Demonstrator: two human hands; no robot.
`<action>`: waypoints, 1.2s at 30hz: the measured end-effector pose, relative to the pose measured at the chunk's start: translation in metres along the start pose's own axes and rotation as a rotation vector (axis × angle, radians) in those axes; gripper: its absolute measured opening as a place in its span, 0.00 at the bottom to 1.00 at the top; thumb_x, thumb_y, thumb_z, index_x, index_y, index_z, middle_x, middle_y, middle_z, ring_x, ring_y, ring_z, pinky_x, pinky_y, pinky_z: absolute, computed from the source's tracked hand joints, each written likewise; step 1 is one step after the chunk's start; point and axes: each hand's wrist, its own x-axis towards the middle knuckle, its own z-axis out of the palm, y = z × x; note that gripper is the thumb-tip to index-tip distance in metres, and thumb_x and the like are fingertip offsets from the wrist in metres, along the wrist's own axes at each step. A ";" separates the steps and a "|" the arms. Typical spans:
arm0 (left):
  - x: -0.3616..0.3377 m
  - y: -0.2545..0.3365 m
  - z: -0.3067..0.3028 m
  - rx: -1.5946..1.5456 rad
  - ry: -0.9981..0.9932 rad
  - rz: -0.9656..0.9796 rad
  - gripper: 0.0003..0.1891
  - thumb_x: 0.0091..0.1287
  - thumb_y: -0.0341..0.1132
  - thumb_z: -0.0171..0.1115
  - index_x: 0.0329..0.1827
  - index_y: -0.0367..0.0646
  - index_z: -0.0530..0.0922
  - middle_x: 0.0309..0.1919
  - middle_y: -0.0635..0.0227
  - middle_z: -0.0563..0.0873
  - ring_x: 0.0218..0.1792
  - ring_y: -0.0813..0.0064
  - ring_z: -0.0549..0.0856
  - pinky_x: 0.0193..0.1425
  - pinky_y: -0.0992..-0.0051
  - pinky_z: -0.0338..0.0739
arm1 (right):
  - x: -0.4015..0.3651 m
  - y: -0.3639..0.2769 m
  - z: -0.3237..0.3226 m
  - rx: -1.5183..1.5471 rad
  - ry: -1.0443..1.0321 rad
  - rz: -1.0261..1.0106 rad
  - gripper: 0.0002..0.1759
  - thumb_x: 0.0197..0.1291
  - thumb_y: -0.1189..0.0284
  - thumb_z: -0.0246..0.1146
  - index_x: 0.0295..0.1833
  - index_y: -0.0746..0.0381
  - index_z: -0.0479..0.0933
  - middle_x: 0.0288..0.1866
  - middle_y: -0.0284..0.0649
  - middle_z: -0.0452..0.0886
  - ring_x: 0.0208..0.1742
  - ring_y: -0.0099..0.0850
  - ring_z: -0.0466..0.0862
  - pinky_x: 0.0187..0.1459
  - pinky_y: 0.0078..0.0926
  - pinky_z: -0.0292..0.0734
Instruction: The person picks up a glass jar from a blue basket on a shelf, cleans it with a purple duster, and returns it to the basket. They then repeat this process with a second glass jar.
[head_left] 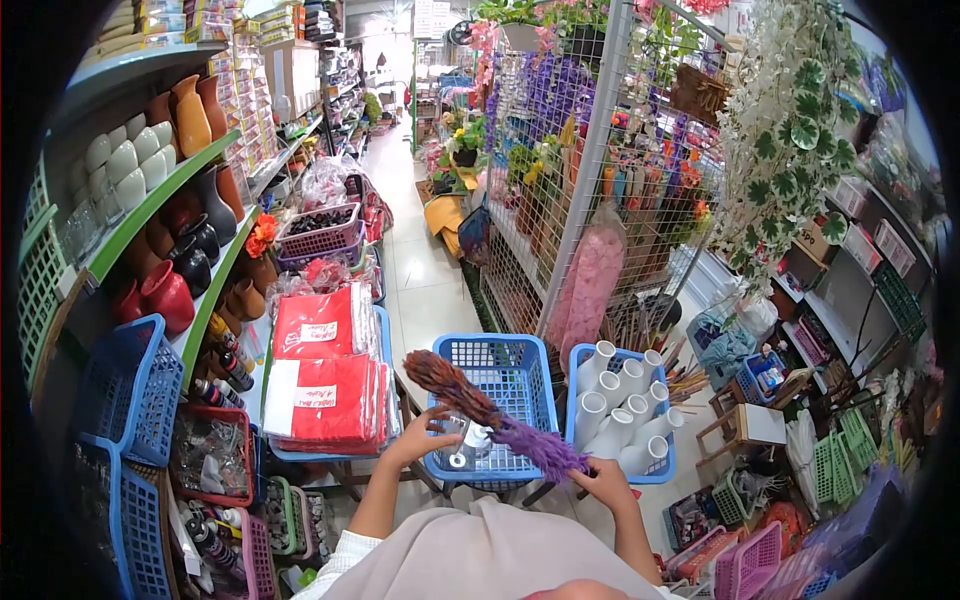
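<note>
My right hand (606,484) grips the purple end of a long artificial flower stem (490,414) that slants up and left, turning brownish-orange at its far tip. My left hand (423,437) is under the middle of the stem, fingers curled against it. Both hands are over a blue plastic basket (500,362), which holds a small clear object near its front. A second blue basket (660,470) to the right is packed with several white tubes (615,405).
Red packaged goods (325,385) are stacked on the left. Shelves of vases (170,250) and blue crates (135,385) line the left side. A wire rack (590,190) with artificial flowers stands ahead on the right, a tiled aisle (415,260) runs forward, and small baskets crowd the right floor.
</note>
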 end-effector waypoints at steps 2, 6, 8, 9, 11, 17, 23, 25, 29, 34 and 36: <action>0.003 -0.012 0.005 -0.094 0.068 -0.023 0.42 0.48 0.48 0.78 0.66 0.41 0.70 0.59 0.60 0.78 0.54 0.65 0.78 0.57 0.66 0.76 | 0.000 -0.007 -0.001 0.008 0.003 -0.080 0.17 0.53 0.63 0.71 0.40 0.67 0.84 0.23 0.38 0.81 0.24 0.20 0.74 0.28 0.25 0.71; 0.004 -0.018 -0.003 0.059 -0.052 0.179 0.44 0.51 0.45 0.78 0.70 0.41 0.66 0.64 0.61 0.74 0.58 0.62 0.77 0.61 0.63 0.74 | 0.003 0.010 0.005 0.085 -0.095 -0.116 0.18 0.54 0.62 0.71 0.40 0.67 0.83 0.22 0.37 0.80 0.23 0.21 0.73 0.28 0.26 0.71; -0.006 0.000 -0.005 0.117 -0.118 -0.008 0.45 0.50 0.42 0.79 0.71 0.42 0.65 0.66 0.64 0.72 0.59 0.66 0.76 0.63 0.65 0.72 | 0.008 0.024 0.012 0.220 -0.073 -0.038 0.19 0.54 0.61 0.71 0.40 0.68 0.83 0.22 0.37 0.80 0.23 0.21 0.73 0.28 0.26 0.70; -0.012 0.010 -0.003 0.027 -0.096 0.016 0.43 0.49 0.40 0.79 0.70 0.43 0.67 0.65 0.64 0.73 0.59 0.68 0.76 0.62 0.66 0.73 | 0.007 0.018 0.009 0.219 -0.073 -0.037 0.19 0.54 0.61 0.71 0.40 0.68 0.83 0.22 0.37 0.80 0.23 0.21 0.73 0.28 0.26 0.70; -0.014 0.008 -0.002 -0.122 -0.130 0.077 0.45 0.50 0.42 0.78 0.72 0.45 0.64 0.65 0.65 0.73 0.64 0.70 0.72 0.63 0.65 0.72 | 0.008 0.000 0.004 0.046 0.039 0.039 0.21 0.54 0.56 0.69 0.43 0.63 0.84 0.28 0.49 0.83 0.27 0.35 0.81 0.34 0.31 0.74; -0.006 -0.001 0.015 -0.764 -0.151 0.129 0.49 0.57 0.62 0.66 0.76 0.53 0.52 0.67 0.63 0.67 0.67 0.64 0.69 0.68 0.59 0.68 | 0.006 -0.009 0.018 0.047 0.205 0.019 0.18 0.58 0.61 0.67 0.42 0.67 0.83 0.24 0.38 0.83 0.25 0.24 0.76 0.31 0.29 0.71; 0.025 -0.037 0.022 -1.667 0.089 -0.077 0.45 0.51 0.62 0.72 0.68 0.54 0.61 0.60 0.51 0.69 0.64 0.51 0.71 0.65 0.49 0.70 | -0.002 -0.003 0.022 0.109 0.085 0.076 0.21 0.56 0.58 0.68 0.43 0.65 0.83 0.28 0.47 0.84 0.27 0.31 0.80 0.35 0.31 0.74; 0.033 -0.051 0.018 -1.707 0.069 -0.087 0.46 0.51 0.62 0.72 0.68 0.52 0.60 0.58 0.53 0.69 0.61 0.52 0.73 0.64 0.49 0.71 | -0.009 -0.010 0.015 0.112 0.053 0.064 0.20 0.55 0.58 0.69 0.43 0.66 0.83 0.27 0.46 0.83 0.27 0.30 0.80 0.35 0.30 0.74; 0.032 -0.037 0.021 -1.687 0.059 -0.100 0.53 0.47 0.66 0.73 0.70 0.52 0.54 0.56 0.57 0.69 0.58 0.55 0.73 0.62 0.50 0.72 | -0.011 0.001 0.015 0.213 0.004 -0.014 0.20 0.53 0.59 0.71 0.41 0.66 0.83 0.26 0.44 0.83 0.26 0.28 0.78 0.34 0.29 0.73; 0.038 -0.034 0.018 -1.718 0.084 -0.155 0.45 0.47 0.68 0.71 0.63 0.52 0.66 0.53 0.59 0.71 0.58 0.55 0.73 0.63 0.49 0.69 | -0.005 0.021 0.009 0.098 0.041 -0.037 0.19 0.51 0.61 0.72 0.36 0.68 0.82 0.23 0.40 0.80 0.24 0.24 0.75 0.29 0.27 0.71; 0.037 -0.019 0.018 -1.775 0.143 -0.204 0.45 0.47 0.68 0.70 0.64 0.53 0.68 0.53 0.60 0.73 0.56 0.56 0.75 0.63 0.50 0.69 | -0.007 0.021 0.007 0.087 0.078 -0.091 0.17 0.51 0.64 0.73 0.33 0.70 0.81 0.20 0.35 0.78 0.22 0.20 0.72 0.26 0.25 0.69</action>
